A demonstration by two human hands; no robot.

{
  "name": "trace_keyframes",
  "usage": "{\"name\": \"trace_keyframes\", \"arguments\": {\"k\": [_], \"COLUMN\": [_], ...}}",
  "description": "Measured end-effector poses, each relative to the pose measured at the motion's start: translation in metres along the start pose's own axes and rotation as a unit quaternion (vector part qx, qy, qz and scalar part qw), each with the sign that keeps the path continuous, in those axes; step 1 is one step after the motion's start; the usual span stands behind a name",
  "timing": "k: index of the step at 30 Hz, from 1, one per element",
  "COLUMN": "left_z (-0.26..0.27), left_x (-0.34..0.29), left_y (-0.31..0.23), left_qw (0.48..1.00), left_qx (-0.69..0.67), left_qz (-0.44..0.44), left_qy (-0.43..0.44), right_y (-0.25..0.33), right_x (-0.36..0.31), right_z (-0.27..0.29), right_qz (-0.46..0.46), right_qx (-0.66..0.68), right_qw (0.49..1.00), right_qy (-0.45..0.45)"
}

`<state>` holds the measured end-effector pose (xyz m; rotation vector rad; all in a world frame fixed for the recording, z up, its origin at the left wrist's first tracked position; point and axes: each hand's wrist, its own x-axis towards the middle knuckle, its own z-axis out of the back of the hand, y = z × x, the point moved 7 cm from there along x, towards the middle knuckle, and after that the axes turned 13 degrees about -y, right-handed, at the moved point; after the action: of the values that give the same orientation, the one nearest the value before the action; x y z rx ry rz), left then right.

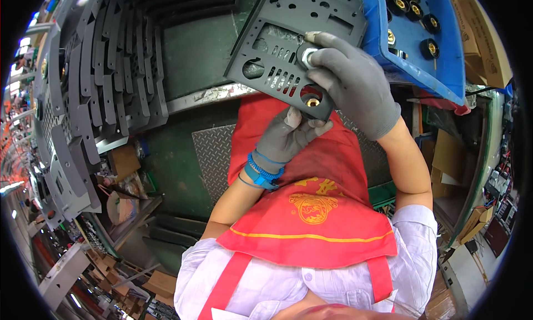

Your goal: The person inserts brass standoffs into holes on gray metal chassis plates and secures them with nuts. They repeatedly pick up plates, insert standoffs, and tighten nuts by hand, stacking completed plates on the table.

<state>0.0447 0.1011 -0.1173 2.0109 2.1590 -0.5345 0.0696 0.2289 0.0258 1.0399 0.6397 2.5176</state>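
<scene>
A dark grey sheet-metal panel (284, 39) with slots and round holes lies tilted across the bench edge, its near corner jutting toward me. In that corner's hole shows a black round fitting with a brass centre (313, 102). My left hand (283, 134), in a grey glove, is closed at this corner, fingertips on its edge; whether they also touch the fitting is hidden. Above the panel, my grey-gloved right hand (355, 78) pinches a silvery nut (305, 56) between thumb and fingers, a little beyond the fitting and apart from it.
A blue bin (383, 28) with several black fittings (429, 49) stands at the right, beside cardboard boxes (486, 42). Dark metal panels (119, 59) stand in a row at the left. The green bench (194, 59) has a pale metal edge (208, 96).
</scene>
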Motion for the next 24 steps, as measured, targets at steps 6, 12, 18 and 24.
{"name": "trace_keyframes", "arguments": {"k": [6,12,18,24], "left_z": [0.006,-0.009,-0.005,-0.013], "left_x": [-0.006,-0.008,-0.015,-0.013], "left_y": [0.003,0.001,0.001,-0.005], "left_qw": [0.998,0.999,0.999,0.998], "left_qx": [0.023,0.031,0.005,0.048], "left_qz": [0.057,-0.011,0.033,-0.038], "left_qy": [0.027,-0.002,-0.004,0.004], "right_y": [0.004,0.001,0.001,-0.006], "right_x": [-0.01,-0.007,0.0,-0.002], "right_z": [0.0,0.003,0.004,-0.004], "right_qz": [-0.069,-0.081,-0.085,-0.127], "right_qx": [0.098,0.102,0.146,0.212], "right_qw": [0.992,0.991,0.985,0.966], "right_qy": [0.044,0.037,0.04,0.074]}}
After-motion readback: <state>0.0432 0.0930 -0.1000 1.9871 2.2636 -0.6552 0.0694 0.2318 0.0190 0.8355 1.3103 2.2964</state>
